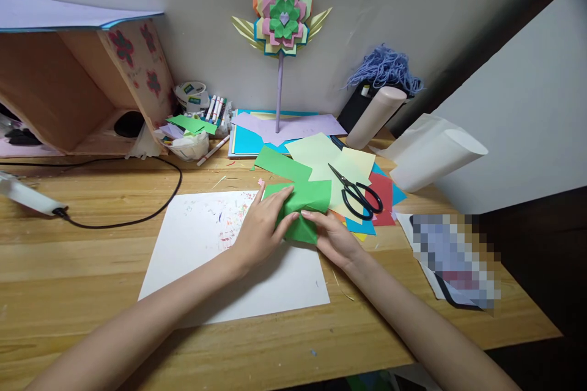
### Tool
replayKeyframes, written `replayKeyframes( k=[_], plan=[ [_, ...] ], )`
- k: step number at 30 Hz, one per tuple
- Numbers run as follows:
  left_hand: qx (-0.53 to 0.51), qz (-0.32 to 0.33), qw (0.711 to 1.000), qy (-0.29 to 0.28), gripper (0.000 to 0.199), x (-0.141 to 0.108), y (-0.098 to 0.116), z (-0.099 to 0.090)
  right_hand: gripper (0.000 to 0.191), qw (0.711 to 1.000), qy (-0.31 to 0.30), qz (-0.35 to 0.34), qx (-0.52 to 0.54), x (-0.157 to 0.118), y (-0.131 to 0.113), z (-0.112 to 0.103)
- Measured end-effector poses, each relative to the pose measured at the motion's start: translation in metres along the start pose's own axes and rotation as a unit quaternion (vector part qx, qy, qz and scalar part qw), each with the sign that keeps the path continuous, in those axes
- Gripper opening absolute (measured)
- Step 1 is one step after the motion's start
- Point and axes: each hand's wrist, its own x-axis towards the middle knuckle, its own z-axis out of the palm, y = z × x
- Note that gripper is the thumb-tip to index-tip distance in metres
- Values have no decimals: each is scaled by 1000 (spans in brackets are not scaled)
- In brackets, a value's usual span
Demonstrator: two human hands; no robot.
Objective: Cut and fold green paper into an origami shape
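Both hands hold a green paper (305,195) above the right part of a white sheet (183,256) marked with coloured specks. My left hand (261,226) lies over the paper's left side, thumb pressed on its front. From the right, my right hand (337,237) grips the lower right part, its fingertips close to my left thumb. The paper looks bent between them. Black-handled scissors (360,195) lie just right of it on pale yellow paper (316,149). Behind it rests a green strip (282,164).
A paper flower (284,18) on a purple stem stands at the back. Markers (215,109) and a scrap tub (190,146) are back left, beside an open box (87,85). Paper rolls (440,159) stand right, a blurred object (454,263) lies front right, and a cable (177,186) curves left.
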Motion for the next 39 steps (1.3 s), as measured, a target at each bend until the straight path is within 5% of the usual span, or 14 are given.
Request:
replayKeyframes(
  k=[4,9,13,23,35,39],
  plan=[
    [19,-6,1000,11,42,4,5,-8,30,1000,-17,-1,11,-2,-3,2],
    [76,-16,996,-53,44,9,14,-24,19,999,-48,9,4,-5,-4,0],
    [97,0,991,-89,43,12,19,-35,21,998,-59,13,-4,-7,-4,0],
    [132,31,988,-74,32,11,21,-35,30,996,-70,-20,-56,-7,1,-1],
    [30,-25,990,-133,31,12,30,-41,24,996,-61,-14,-56,-9,1,2],
    [-2,-43,991,-123,31,12,30,-42,26,989,-36,-87,-110,-8,1,5]
  ],
)
